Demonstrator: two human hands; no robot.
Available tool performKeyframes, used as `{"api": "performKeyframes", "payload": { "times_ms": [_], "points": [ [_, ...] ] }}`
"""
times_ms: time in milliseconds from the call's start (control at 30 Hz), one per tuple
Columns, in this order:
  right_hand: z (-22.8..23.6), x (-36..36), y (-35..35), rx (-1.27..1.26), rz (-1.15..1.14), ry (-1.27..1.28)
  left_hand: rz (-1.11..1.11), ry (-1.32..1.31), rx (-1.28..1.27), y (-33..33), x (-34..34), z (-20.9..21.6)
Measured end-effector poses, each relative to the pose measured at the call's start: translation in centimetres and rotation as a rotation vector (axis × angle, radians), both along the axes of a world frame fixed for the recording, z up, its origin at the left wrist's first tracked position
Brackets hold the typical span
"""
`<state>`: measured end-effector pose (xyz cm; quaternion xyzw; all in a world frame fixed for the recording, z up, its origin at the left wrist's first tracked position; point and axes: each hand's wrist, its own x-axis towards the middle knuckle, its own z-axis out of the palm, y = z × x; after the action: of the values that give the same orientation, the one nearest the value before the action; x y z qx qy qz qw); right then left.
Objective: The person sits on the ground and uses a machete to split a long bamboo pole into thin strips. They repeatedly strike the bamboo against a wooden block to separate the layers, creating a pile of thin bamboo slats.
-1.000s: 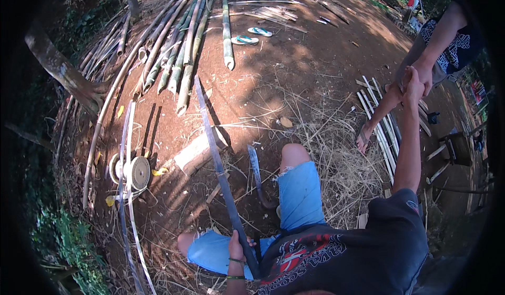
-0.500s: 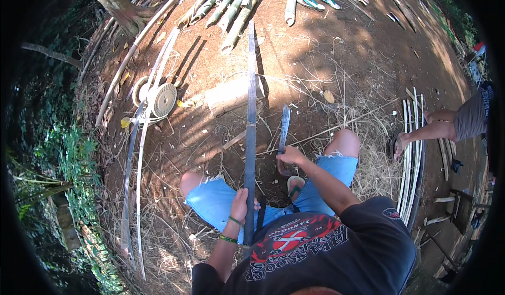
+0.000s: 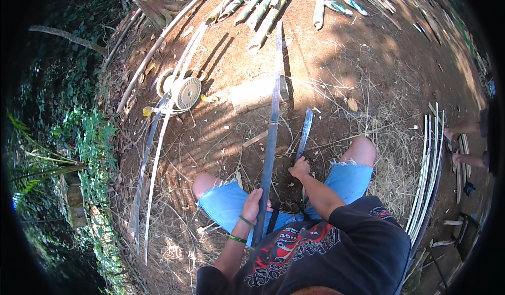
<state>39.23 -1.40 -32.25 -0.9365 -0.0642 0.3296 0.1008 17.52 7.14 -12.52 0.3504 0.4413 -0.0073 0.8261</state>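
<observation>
While the left hand [image 3: 254,206] grips the dark bamboo strip [image 3: 270,150] low by the left thigh [image 3: 223,203], likely the best hold on something light, stiff and springy, the right hand [image 3: 300,167] is clasped round a machete [image 3: 305,130]; beyond lies a log [image 3: 253,99].

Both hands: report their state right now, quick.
Left hand: closed, holding the strip.
Right hand: closed, holding the machete.

Narrow gap between bamboo strip [image 3: 269,158] and machete [image 3: 304,132], log [image 3: 252,101] beyond.
</observation>
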Motion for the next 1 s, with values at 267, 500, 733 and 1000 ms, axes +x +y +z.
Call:
{"api": "performKeyframes", "payload": {
  "times_ms": [267, 500, 733, 1000],
  "points": [
    [1.5, 8.4, 1.7, 0.598, -0.632, 0.362, -0.088, 0.028, 0.029, 0.9, 0.7, 1.6],
    [17.2, 6.3, -0.8, 0.735, 0.158, -0.185, -0.169, 0.154, 0.003, 2.2, 1.9, 3.8],
    [22.8, 5.7, -1.9, 0.589, 1.145, -0.149, -0.149, 0.099, -0.171, 2.5, 0.6, 3.9],
    [21.6, 17.1, 1.0, 0.404, 0.758, -0.211, -0.097, 0.066, -0.303, 1.9, -1.8, 4.7]
  ]
}}
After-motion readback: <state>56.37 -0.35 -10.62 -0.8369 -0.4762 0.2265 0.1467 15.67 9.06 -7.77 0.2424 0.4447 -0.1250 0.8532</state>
